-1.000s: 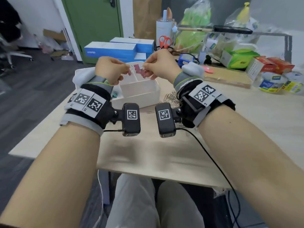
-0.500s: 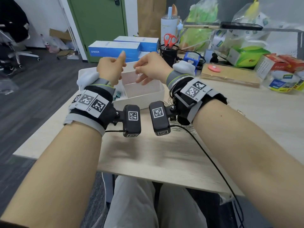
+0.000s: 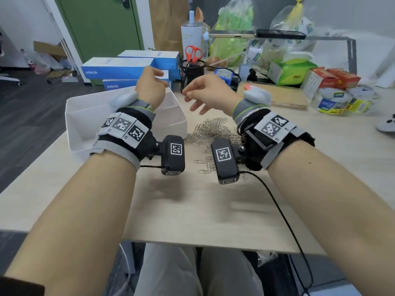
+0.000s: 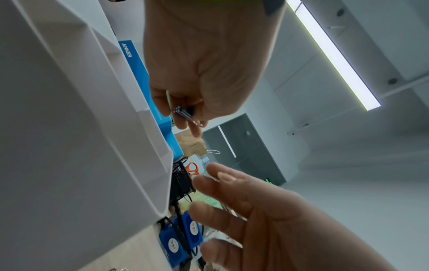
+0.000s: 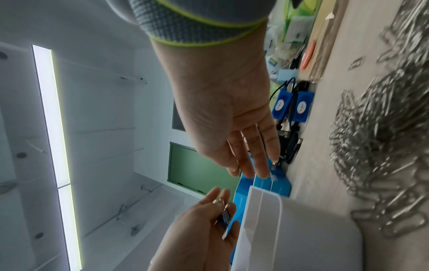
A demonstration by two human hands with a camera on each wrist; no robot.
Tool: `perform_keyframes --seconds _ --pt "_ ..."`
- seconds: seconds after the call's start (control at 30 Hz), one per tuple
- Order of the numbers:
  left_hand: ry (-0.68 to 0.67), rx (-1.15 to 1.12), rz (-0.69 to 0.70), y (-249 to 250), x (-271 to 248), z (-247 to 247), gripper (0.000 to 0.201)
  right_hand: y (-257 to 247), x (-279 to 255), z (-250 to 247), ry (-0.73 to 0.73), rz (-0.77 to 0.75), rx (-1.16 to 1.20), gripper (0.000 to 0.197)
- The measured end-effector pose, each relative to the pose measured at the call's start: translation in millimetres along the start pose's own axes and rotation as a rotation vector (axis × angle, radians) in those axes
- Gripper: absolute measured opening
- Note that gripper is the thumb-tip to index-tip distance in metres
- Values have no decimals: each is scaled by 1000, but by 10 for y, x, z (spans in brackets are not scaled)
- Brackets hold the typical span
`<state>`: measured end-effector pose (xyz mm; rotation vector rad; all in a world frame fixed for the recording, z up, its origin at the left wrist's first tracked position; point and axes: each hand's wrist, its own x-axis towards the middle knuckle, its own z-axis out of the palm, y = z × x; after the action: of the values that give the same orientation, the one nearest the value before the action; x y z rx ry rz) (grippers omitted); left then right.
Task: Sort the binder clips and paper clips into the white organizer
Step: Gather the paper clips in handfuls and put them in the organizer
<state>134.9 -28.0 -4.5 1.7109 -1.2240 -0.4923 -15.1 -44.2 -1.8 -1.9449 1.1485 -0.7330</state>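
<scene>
Right now the left hand point(image 3: 152, 86) pinches a small blue binder clip point(image 4: 185, 112) between thumb and fingertips, its wire handles sticking out, held above the far side of the white organizer point(image 3: 85, 116); the right hand point(image 3: 205, 92) hangs just right of the organizer with fingers relaxed and spread, holding nothing. A binder clip is light and rigid with a stiff spring, so I judge it best taken by the folded metal body or the wire loops — squeezing the loops would only spring it open. The paper clips point(image 3: 213, 129), a tangled silver heap on the surface just right of the organizer, are thin, slippery and apt to hook together; a pinch from the heap's edge will probably lift several at once. Whether anything already lies in the organizer's compartments cannot be seen from here. The surface point(image 3: 192, 210) is pale wood; behind the organizer stand blue boxes point(image 3: 119, 68) and a black mesh pen cup with orange scissors point(image 3: 193, 54), and farther right sit bags and cartons. Beyond the organizer a green door point(image 3: 100, 24) and dark floor show — overhead, a long ceiling light point(image 4: 334, 55).
</scene>
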Motion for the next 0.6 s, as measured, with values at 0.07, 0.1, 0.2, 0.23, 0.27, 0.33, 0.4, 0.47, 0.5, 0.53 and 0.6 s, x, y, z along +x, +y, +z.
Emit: perform_keyframes --seconds 0.07,0.1,0.2,0.23,0.27,0.33,0.4,0.47,0.5,0.53,0.6 --pt "37 88 40 -26 15 33 32 58 -37 -58 1 6 6 19" --pt "55 146 61 -38 20 37 30 78 -52 -74 4 5 5 19" --pt "80 222 85 -70 12 40 32 141 -116 -117 13 0 -12 19" --pt "75 212 79 -63 -6 39 32 165 -143 -136 17 1 -20 18" --pt "67 194 75 -54 -21 42 32 188 -171 -157 21 3 -31 17" --pt "57 149 87 -14 -97 41 31 226 -235 -195 31 11 -47 16" --pt "60 79 125 52 -216 40 28 245 -272 -235 42 21 -47 18" --pt "34 -39 184 113 -396 36 23 253 -337 -275 55 30 -45 19" --pt "10 -71 205 136 -488 34 24 256 -370 -294 63 32 -47 19" --pt "-20 -81 221 143 -582 32 26 263 -415 -311 73 33 -55 19" --pt "-87 -34 218 144 -714 27 30 293 -475 -344 100 29 -82 20"
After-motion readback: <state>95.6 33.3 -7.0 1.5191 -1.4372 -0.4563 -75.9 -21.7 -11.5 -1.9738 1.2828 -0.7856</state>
